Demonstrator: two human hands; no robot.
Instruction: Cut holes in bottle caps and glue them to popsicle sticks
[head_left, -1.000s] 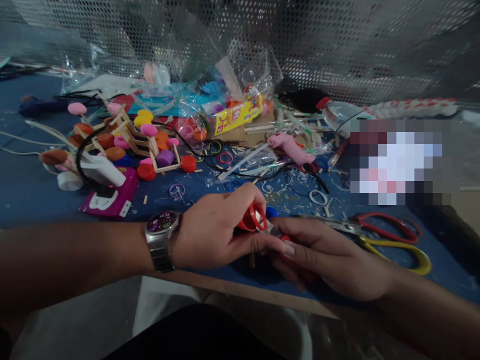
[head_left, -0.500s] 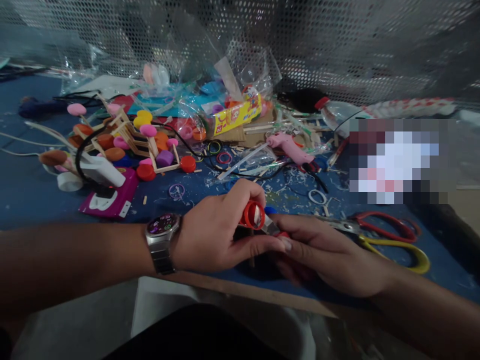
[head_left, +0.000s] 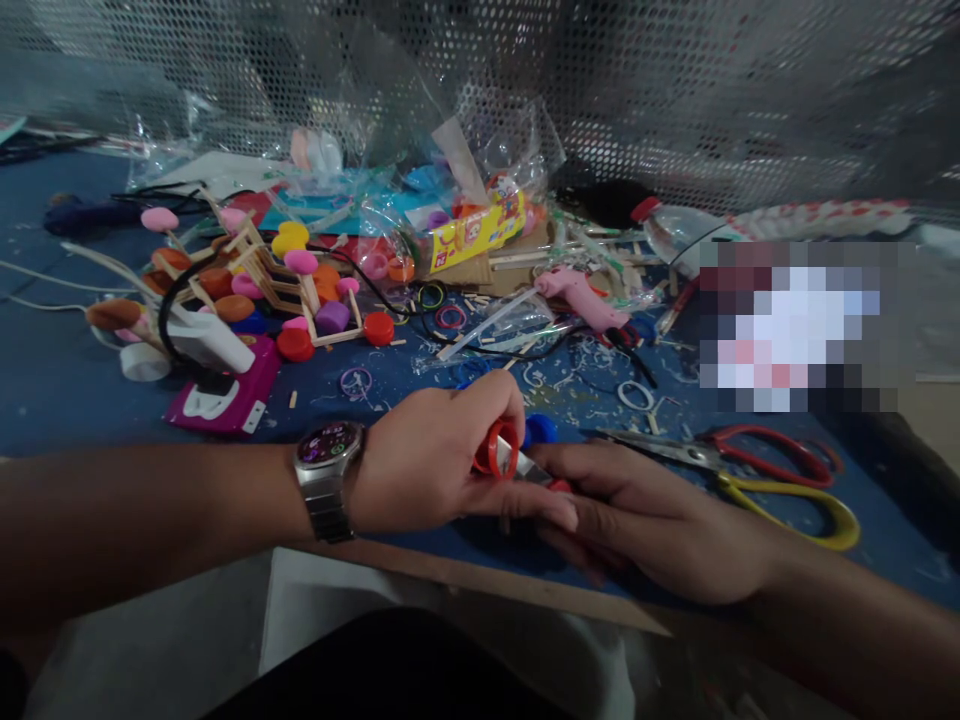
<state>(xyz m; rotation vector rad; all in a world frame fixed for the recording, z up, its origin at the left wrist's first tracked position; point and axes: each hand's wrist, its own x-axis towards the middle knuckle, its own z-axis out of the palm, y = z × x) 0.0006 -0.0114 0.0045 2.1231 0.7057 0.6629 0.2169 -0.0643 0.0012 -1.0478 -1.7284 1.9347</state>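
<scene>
Pinched in my left hand (head_left: 431, 455) is a red bottle cap (head_left: 496, 450), its hollow side turned toward the right. My right hand (head_left: 667, 520) is closed around a box cutter with a red body, mostly hidden by the fingers. The cutter's metal blade (head_left: 531, 468) reaches left into the cap's opening. My left thumb rests against the right hand's fingers near the blade. Just behind the hands lies a blue bottle cap (head_left: 540, 430) on the blue tabletop.
Scissors (head_left: 709, 455) with red and yellow handles lie right of my right hand. A pink glue gun (head_left: 581, 300) is farther back. Left stands a stick structure (head_left: 277, 270) with coloured caps, by a purple box (head_left: 255, 385). Shavings and rubber bands litter the table; its edge (head_left: 480, 580) is close.
The red cap has turned and shifted slightly down and left, and the blade shows inside its rim. More of the blue cap behind is visible. Both hands keep their holds.
</scene>
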